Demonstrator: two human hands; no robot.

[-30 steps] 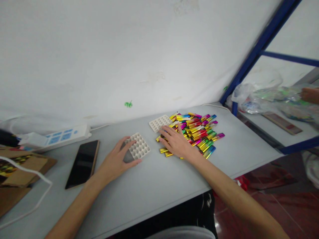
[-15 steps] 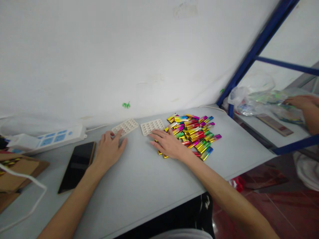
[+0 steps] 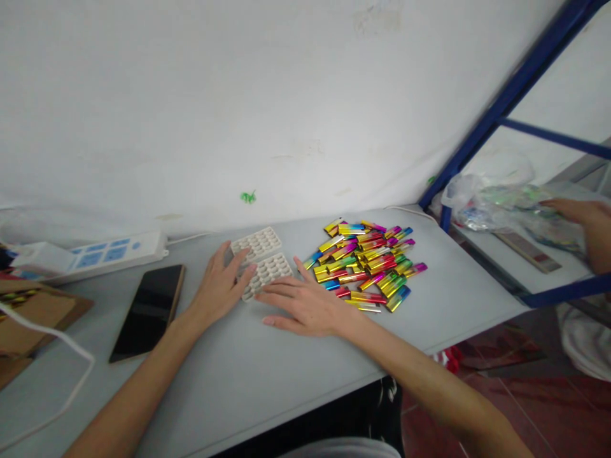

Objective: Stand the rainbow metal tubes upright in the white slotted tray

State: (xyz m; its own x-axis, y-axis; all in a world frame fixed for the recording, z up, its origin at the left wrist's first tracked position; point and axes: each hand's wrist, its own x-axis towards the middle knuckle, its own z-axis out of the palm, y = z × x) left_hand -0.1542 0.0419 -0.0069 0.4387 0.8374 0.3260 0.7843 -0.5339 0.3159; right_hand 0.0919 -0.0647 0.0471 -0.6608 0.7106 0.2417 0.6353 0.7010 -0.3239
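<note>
Two white trays with rows of small pockets lie edge to edge on the grey tabletop, the far tray (image 3: 264, 240) behind the near tray (image 3: 271, 270). My left hand (image 3: 220, 281) rests at their left side with its fingers apart, the fingertips touching the trays. Fingers spread, my right hand (image 3: 308, 304) lies palm down with its fingertips at the near tray's front right edge. Neither hand grips anything. Just beyond the right hand is a loose pile of small, shiny metallic casings (image 3: 375, 254) in gold, red, blue, green and purple.
A black phone (image 3: 149, 312) lies left of my left arm, before a white power strip (image 3: 119, 254). Far left are a cardboard box (image 3: 48, 321) and a white cable (image 3: 71, 388). Beyond a blue metal frame (image 3: 506, 95), another person's hand (image 3: 580, 213) touches plastic bags (image 3: 515, 200).
The two trays, apart before, now touch one behind the other. My right hand has moved left and nearer, off the pile's edge, and the near tray has shifted left with it.
</note>
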